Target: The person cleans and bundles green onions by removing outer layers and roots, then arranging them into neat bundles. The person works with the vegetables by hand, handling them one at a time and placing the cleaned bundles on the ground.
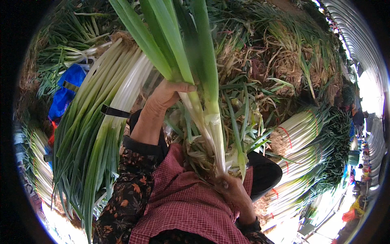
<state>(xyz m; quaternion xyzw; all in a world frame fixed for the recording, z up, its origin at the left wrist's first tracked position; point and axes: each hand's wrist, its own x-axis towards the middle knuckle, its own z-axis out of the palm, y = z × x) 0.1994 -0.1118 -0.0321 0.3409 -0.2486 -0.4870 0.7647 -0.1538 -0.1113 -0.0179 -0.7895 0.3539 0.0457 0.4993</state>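
My left hand (170, 93) is closed around the green onions (213, 117) where their stalks turn to broad green leaves. The leaves fan upward past the top of the view. Lower down, my right hand (228, 186) grips the white root end of a stalk close to my lap; its fingertips are partly hidden. Loose leaves and stripped papery skins (198, 155) lie around the stalks, between my knees. To the left of my left forearm lies a thick row of green onions (100, 82), roots at the top, with a dark strap (115, 111) across some stalks.
Bundles of green onions tied with red bands (298, 137) are stacked at the right. Heaps of untrimmed onions with dry leaves (286, 58) cover the ground ahead. A blue plastic bag (68, 88) sits at the left, and more tied onions (41, 161) lie beyond it.
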